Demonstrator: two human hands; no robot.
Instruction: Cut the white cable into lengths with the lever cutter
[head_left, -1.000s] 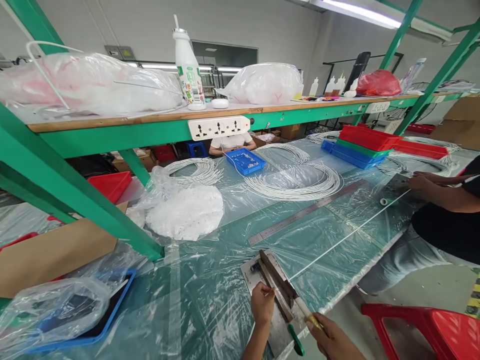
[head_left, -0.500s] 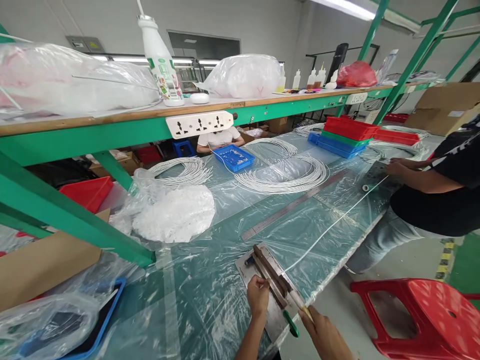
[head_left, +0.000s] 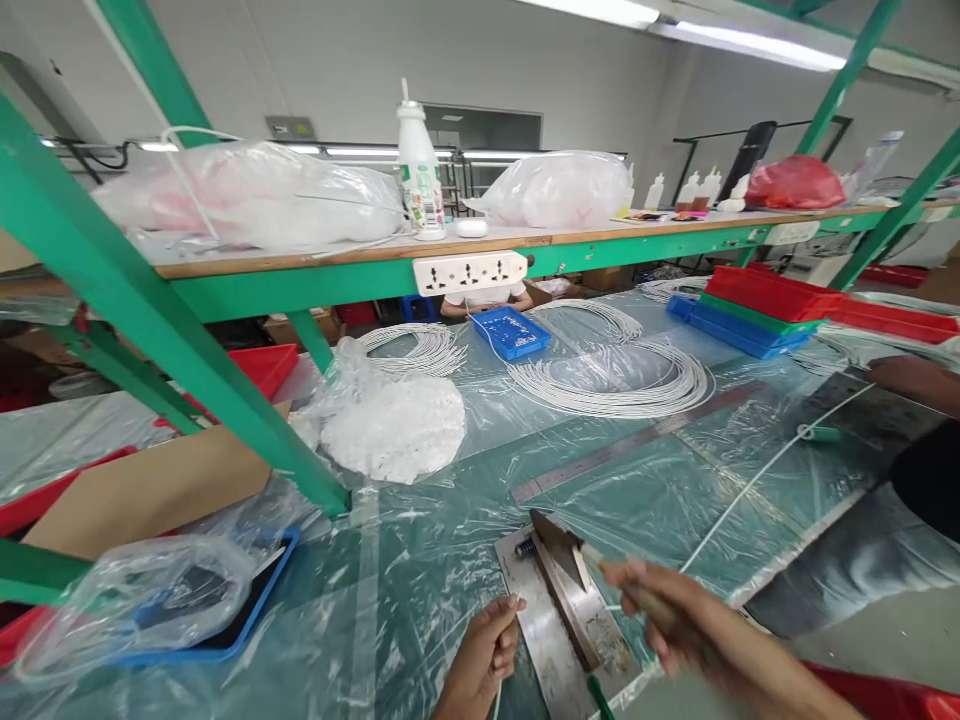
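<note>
A metal lever cutter [head_left: 544, 640] sits on the plastic-covered table at the near edge, its blade [head_left: 561, 545] lifted. My right hand [head_left: 660, 610], blurred by motion, grips the cutter's handle and holds it raised. My left hand [head_left: 480, 650] rests just left of the cutter's base plate, fingers curled around what looks like a short piece of thin white cord. A long white cord [head_left: 750, 480] stretches from the cutter across the table toward a co-worker's hand [head_left: 911, 378] at the right. A steel ruler [head_left: 637, 440] lies beyond the cord.
A slanted green shelf post [head_left: 187, 330] meets the table at the left. Beyond lie a bag of white pieces [head_left: 394, 430], white cord coils [head_left: 607, 385], a blue tray [head_left: 510, 332] and stacked trays [head_left: 757, 300]. A co-worker [head_left: 922, 480] stands at the right edge.
My right hand has swung the cutter handle up, lifting the blade off the base. My left hand has slid back from the blade toward the table edge. The view has shifted.
</note>
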